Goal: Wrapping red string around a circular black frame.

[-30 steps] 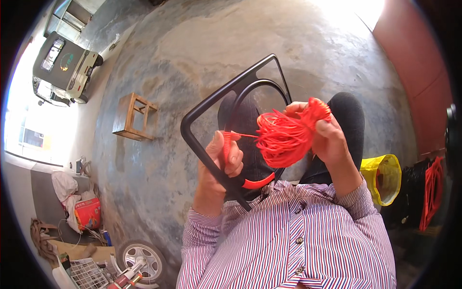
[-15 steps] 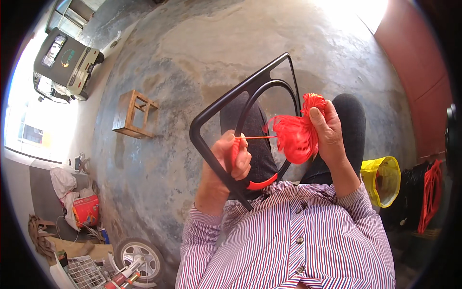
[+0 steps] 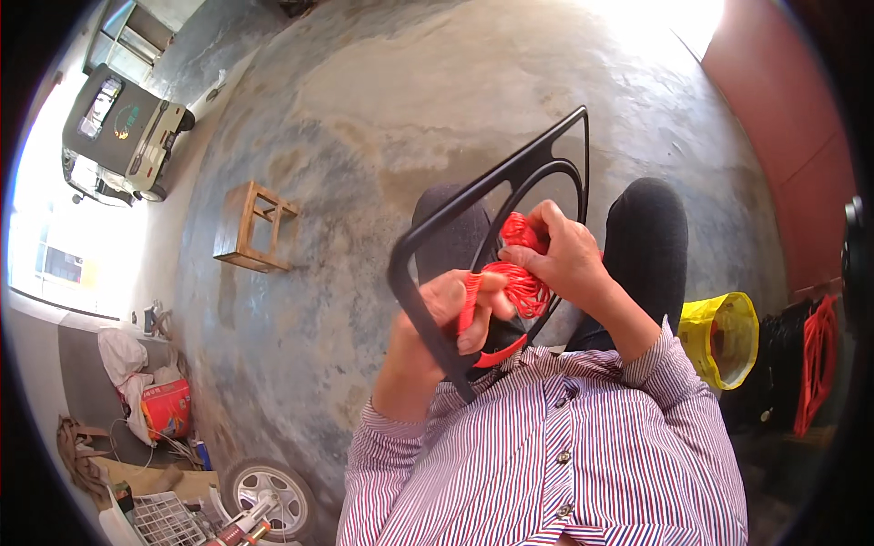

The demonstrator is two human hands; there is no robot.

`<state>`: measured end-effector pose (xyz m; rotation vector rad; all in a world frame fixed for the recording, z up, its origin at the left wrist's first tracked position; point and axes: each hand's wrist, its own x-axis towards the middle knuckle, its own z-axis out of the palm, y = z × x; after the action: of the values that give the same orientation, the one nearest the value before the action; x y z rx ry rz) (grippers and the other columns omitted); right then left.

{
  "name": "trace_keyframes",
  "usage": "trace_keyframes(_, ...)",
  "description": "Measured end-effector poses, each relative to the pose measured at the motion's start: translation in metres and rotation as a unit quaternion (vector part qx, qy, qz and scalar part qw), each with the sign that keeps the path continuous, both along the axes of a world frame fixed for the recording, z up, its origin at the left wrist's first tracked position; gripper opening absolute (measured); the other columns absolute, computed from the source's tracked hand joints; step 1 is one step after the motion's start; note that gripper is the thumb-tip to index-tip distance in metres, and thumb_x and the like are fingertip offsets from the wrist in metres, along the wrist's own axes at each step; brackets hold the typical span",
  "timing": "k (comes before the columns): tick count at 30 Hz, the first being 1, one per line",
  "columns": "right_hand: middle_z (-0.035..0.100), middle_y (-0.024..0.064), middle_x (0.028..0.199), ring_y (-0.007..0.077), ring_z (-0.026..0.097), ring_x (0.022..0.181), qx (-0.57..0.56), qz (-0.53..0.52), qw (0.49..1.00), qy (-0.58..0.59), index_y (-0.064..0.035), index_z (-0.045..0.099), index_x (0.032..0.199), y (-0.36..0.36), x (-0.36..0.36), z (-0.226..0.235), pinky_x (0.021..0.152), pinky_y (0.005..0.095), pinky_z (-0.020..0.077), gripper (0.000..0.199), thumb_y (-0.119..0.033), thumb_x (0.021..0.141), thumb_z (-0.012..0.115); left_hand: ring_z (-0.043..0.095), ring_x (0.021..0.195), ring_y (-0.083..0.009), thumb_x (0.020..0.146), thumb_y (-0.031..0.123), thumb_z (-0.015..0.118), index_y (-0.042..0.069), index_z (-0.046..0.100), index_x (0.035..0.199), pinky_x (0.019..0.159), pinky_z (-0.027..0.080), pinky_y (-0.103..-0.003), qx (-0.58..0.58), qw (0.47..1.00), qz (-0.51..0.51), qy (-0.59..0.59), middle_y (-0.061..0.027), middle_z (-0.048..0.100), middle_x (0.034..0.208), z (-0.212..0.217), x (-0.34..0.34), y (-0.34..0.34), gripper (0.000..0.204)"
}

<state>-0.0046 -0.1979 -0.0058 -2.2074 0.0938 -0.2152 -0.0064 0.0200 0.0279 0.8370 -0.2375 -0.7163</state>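
Note:
A black frame with a rounded corner and an inner ring stands tilted over my lap. Red cord is wound in tight turns along part of the ring, with another red-covered stretch lower down. My left hand is closed round the ring at the wound cord. Just right of it, my right hand grips a looped hank of red cord, which lies against the ring near my left fingers. Part of the hank is hidden behind my right fingers.
A wooden stool stands on the concrete floor to the left. At right are a yellow bucket-like container and more red cord. A wheel lies lower left; a three-wheeled vehicle is parked far left.
My right hand has brought the hank left and down to the ring, beside my left hand. The taut strand between them no longer shows. The frame has shifted slightly right.

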Motion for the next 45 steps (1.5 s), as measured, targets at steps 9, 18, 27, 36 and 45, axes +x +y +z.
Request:
trace_keyframes(9, 0.065, 0.0021, 0.098, 0.0112, 0.063, 0.09, 0.671, 0.151, 0.726, 0.018, -0.0037, 0.06, 0.108, 0.018, 0.024, 0.03, 0.079, 0.0264, 0.0532, 0.027, -0.015, 0.088, 0.074, 0.052, 0.057, -0.0132, 0.102, 0.031, 0.051, -0.005, 0.053, 0.133, 0.049, 0.042, -0.024, 0.007, 0.999, 0.014, -0.028, -0.0215, 0.065, 0.113, 0.006, -0.028, -0.024, 0.047)
trace_keyframes(18, 0.063, 0.0189, 0.108, 0.0255, 0.059, 0.103, 0.546, 0.514, 0.656, -0.084, 0.0018, 0.073, 0.086, 0.009, 0.033, 0.035, 0.093, 0.0394, 0.0471, 0.027, -0.024, 0.091, 0.068, 0.063, 0.112, -0.0352, 0.099, 0.032, 0.05, -0.005, 0.045, 0.137, 0.098, 0.052, -0.048, -0.173, 0.954, -0.001, 0.243, -0.0216, 0.06, 0.125, -0.008, -0.022, -0.035, 0.053)
trace_keyframes(27, 0.063, 0.0058, 0.114, 0.0148, 0.061, 0.106, 0.523, 0.177, 0.833, -0.022, -0.001, 0.053, 0.125, -0.008, -0.008, -0.003, 0.09, 0.0317, 0.0486, 0.052, -0.018, 0.083, 0.078, 0.064, 0.079, -0.0267, 0.091, 0.029, 0.062, -0.003, 0.049, 0.132, 0.067, 0.053, -0.034, -0.167, 0.977, 0.042, 0.126, -0.0203, 0.064, 0.102, -0.02, -0.014, -0.018, 0.054)
trace_keyframes(36, 0.062, 0.0051, 0.117, 0.0126, 0.061, 0.107, 0.527, 0.134, 0.838, -0.045, -0.0002, 0.051, 0.127, 0.019, -0.035, 0.019, 0.093, 0.0294, 0.0507, 0.054, -0.013, 0.084, 0.08, 0.05, 0.051, -0.014, 0.093, 0.027, 0.064, 0.004, 0.056, 0.116, 0.043, 0.034, -0.024, -0.062, 0.996, 0.051, 0.048, -0.0085, 0.058, 0.075, -0.022, -0.008, -0.02, 0.034)
trace_keyframes(45, 0.061, 0.0021, 0.112, 0.01, 0.059, 0.104, 0.434, 0.152, 0.879, -0.126, -0.0012, 0.056, 0.126, 0.024, -0.037, 0.028, 0.093, 0.0271, 0.0484, 0.047, -0.008, 0.085, 0.077, 0.051, 0.049, -0.0149, 0.088, 0.022, 0.068, 0.003, 0.058, 0.11, 0.041, 0.035, -0.025, -0.057, 0.996, 0.059, 0.036, -0.0074, 0.06, 0.074, -0.019, -0.008, -0.026, 0.031)
